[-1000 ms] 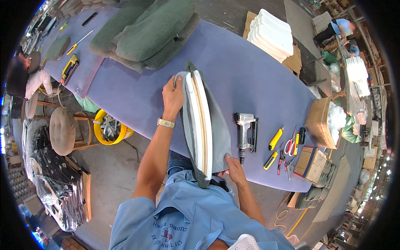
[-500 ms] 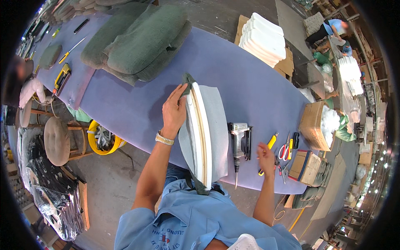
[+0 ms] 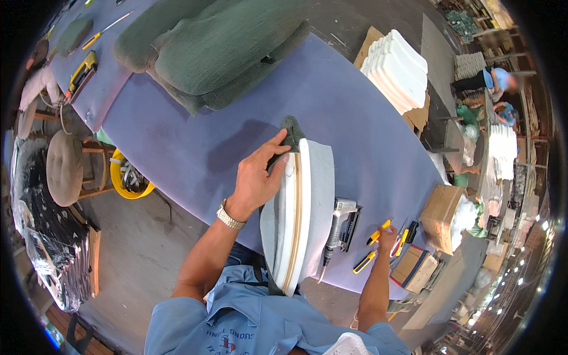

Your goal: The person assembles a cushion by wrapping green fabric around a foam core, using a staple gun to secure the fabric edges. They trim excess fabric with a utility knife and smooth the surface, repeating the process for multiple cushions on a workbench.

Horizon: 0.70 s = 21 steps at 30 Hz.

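My left hand grips the far end of a curved padded panel, pinching the dark green fabric there. The panel stands on edge, with white foam either side of a tan strip and grey cloth on its outer sides; its near end rests against my body. My right hand is low among the hand tools, fingers curled down over the scissors; what they grasp, if anything, is hidden. Just left of it lie a yellow knife-like tool and another yellow-handled tool.
A silver staple gun lies right of the panel. Dark green cushions are piled at the far left of the table. Cardboard boxes stand on the right, white foam pieces beyond the table, and a yellow bucket at lower left.
My right hand has moved right, past the yellow tools, onto the scissors. My left hand keeps hold of the panel's far end, its thumb now lying over the foam. The view has shifted.
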Motion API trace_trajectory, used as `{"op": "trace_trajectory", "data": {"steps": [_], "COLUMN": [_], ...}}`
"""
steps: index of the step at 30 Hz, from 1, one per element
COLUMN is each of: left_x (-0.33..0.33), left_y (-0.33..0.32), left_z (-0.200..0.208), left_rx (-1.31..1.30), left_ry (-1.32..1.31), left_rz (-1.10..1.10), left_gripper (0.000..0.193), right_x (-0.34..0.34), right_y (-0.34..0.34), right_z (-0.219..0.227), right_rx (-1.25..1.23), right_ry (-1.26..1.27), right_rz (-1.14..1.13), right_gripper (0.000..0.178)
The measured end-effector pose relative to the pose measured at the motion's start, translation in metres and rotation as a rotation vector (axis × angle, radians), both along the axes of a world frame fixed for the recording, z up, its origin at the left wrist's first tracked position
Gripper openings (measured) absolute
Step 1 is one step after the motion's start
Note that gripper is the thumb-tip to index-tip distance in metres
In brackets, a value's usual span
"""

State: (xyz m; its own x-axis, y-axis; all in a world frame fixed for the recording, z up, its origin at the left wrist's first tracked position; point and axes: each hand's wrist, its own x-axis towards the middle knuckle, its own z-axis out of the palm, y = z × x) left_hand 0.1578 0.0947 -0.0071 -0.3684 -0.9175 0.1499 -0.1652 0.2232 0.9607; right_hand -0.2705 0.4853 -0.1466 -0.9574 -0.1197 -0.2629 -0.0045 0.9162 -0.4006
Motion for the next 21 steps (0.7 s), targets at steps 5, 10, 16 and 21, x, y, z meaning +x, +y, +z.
{"op": "trace_trajectory", "data": {"steps": [5, 10, 16, 21], "left_x": [0.005, -0.004, 0.011, 0.035], "left_y": [-0.008, -0.003, 0.014, 0.023], "left_z": [0.008, 0.033, 0.037, 0.072], "left_rx": [-0.068, -0.024, 0.384, 0.341], "left_ry": [-0.01, 0.238, 0.387, 0.602], "left_rz": [-0.018, 0.008, 0.115, 0.405], "left_gripper": [0.029, 0.037, 0.031, 0.027], "right_x": [0.082, 0.221, 0.313, 0.285], "right_y": [-0.148, -0.284, -0.342, -0.339], "right_z": [0.121, 0.209, 0.222, 0.203], "right_rx": [-0.7, -0.846, -0.785, -0.788], "right_ry": [-0.067, -0.012, 0.002, -0.103], "right_rz": [0.248, 0.792, 1.316, 1.214], "right_gripper": [0.049, 0.058, 0.048, 0.049]}}
